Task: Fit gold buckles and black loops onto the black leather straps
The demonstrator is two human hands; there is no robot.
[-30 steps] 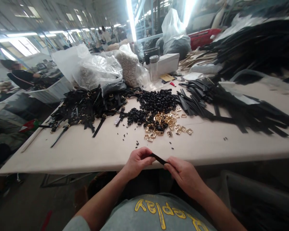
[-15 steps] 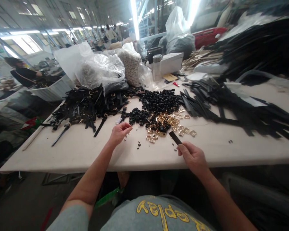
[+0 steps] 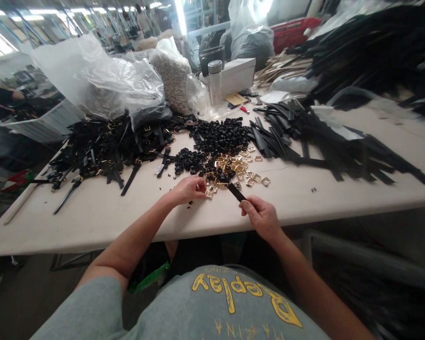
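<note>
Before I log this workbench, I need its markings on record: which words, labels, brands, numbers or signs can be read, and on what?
"Replay": yellow, upside down, on the grey T-shirt.
Smaller letters above and below "Replay" on the shirt: too faint or cut off to read surely.
White box and yellow card: any print is too blurred to read.

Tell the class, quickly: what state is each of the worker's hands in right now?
Left hand: fingers curled at the gold buckles; whether it grips one cannot be told.
Right hand: closed, holding a black strip.
</note>
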